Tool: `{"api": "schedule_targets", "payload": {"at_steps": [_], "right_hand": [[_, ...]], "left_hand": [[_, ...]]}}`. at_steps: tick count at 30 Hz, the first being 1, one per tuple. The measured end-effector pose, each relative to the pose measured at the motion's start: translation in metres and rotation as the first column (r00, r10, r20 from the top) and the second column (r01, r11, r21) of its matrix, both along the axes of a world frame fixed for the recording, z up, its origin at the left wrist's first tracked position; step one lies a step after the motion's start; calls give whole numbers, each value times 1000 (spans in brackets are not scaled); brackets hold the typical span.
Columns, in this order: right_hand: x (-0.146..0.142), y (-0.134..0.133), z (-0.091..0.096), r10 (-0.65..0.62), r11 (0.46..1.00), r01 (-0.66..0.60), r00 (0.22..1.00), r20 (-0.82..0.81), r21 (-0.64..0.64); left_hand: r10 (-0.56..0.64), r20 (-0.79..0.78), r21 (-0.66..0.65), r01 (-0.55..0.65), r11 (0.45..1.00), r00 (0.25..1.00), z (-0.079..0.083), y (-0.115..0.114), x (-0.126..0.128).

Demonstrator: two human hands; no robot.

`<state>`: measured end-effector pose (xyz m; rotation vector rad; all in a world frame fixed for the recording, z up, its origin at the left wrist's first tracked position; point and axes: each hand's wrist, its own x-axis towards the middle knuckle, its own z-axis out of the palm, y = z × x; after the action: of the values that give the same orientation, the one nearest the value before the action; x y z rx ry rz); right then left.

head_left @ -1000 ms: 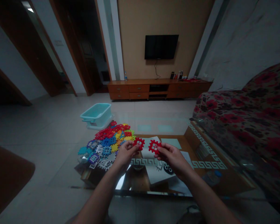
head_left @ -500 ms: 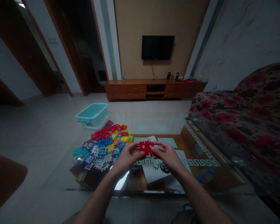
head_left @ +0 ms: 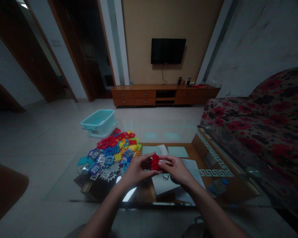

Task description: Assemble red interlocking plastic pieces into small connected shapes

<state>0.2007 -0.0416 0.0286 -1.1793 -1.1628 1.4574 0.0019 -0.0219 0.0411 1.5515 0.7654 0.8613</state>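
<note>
just in from the tabletop's near edge (head_left: 164, 203), red pieces (head_left: 155, 163) sit midair between the left hand (head_left: 136, 169), gripping top and bottom, and right hand (head_left: 175, 168), pinching their side. long axis looks upright, neither hand's nearer tbh.

On the tabletop (head_left: 67, 186), a pile of pieces (head_left: 109, 155) lies toward the left edge, with a bin (head_left: 106, 127) behind it at the far left corner. Right of the pile, held pieces (head_left: 155, 162) sit between 2 hands, left (head_left: 136, 170) and right (head_left: 175, 167). Beyond the right edge is a sofa (head_left: 253, 112); beyond the far edge, a cabinet (head_left: 145, 94).
</note>
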Motion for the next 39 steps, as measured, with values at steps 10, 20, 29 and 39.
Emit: {"api": "schedule_targets", "payload": {"at_steps": [10, 20, 29, 39], "right_hand": [[-4, -1, -4, 53, 998, -52, 999, 10, -19], [-8, -4, 7, 68, 995, -62, 994, 80, -73], [-10, -7, 3, 138, 990, -132, 979, 148, -53], [-9, -7, 4, 164, 985, -151, 968, 189, -82]], "left_hand": [[99, -190, 321, -33, 946, 977, 1, 2, -5], [200, -233, 537, -46, 843, 952, 5, 0, -5], [148, -255, 544, 15, 839, 955, -1, 1, -8], [149, -264, 571, 30, 820, 953, -5, 1, -8]]}}
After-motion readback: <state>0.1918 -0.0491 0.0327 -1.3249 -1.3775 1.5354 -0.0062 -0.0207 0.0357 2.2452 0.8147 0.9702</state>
